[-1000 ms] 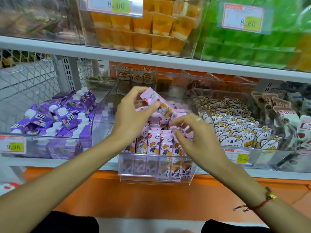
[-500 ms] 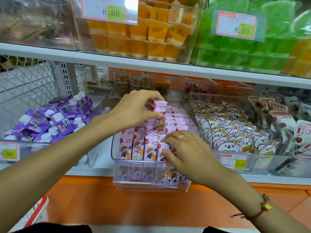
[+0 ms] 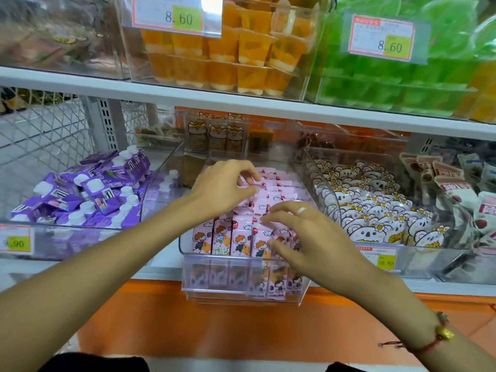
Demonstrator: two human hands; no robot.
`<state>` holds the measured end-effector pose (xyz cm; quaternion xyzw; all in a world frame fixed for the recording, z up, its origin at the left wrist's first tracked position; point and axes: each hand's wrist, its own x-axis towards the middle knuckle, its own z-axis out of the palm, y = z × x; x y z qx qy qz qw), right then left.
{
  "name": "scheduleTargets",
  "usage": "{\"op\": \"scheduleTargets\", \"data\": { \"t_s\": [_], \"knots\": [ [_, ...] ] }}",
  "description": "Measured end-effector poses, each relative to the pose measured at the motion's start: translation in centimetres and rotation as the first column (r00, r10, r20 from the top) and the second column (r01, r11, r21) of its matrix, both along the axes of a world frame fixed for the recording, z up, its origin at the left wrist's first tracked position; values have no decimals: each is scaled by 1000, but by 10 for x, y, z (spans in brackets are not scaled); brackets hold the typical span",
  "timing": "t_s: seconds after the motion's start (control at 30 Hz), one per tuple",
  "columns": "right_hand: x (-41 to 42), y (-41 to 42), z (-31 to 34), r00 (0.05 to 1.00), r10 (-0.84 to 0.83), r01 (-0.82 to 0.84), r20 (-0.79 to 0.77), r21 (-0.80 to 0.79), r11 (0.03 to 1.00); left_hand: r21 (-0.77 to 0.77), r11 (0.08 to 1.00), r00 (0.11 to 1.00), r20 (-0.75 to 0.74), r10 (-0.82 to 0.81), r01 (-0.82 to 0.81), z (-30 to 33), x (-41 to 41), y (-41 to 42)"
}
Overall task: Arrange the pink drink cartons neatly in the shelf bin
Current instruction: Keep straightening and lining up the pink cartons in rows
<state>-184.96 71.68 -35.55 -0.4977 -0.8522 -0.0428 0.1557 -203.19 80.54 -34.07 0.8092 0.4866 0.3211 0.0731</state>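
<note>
shelf bin (image 3: 241,288): clear glossy hard plastic. pink drink cartons (image 3: 240,238): printed paperboard, smooth, slight sheen, foil-looking red spots on top. purple pouches (image 3: 67,200): glossy film, white plastic caps. shelf edge (image 3: 161,91): smooth white, painted-metal look. wire mesh (image 3: 40,130): metal.

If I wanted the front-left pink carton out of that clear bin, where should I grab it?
Probably pinch the top edge of the front-left pink carton from above. It stands upright, with the clear bin wall in front and neighbours tight beside it, so only its top is free.
</note>
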Motion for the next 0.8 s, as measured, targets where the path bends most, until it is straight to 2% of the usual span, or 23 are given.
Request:
{"op": "scheduleTargets", "data": {
  "t_s": [0.07,0.2,0.33,0.47,0.6,0.7,0.8],
  "knots": [
    [6,-1,3,1000,-19,19,-22,11,1000,-23,997,994,-68,-81,79,1,-2,-6],
    [8,-1,-1,999,-35,34,39,30,999,-82,984,921,-348,-174,155,-8,1,-9],
    [4,-1,-9,991,-33,27,126,46,999,-157,975,910,-362,-203,155,-7,7,-2],
    [4,-1,-8,994,-34,29,107,45,999,-237,954,934,-259,-245,185,-2,9,1],
    [5,0,-8,995,-23,18,95,49,999,-125,984,976,-165,-145,125,-6,8,-6],
    [5,0,-7,996,-21,16,89,52,998,-16,999,998,19,-52,52,-3,9,-16],
    [4,1,-6,997,-24,20,75,56,998,55,998,959,283,-22,6,5,10,-27]
  ]
}}
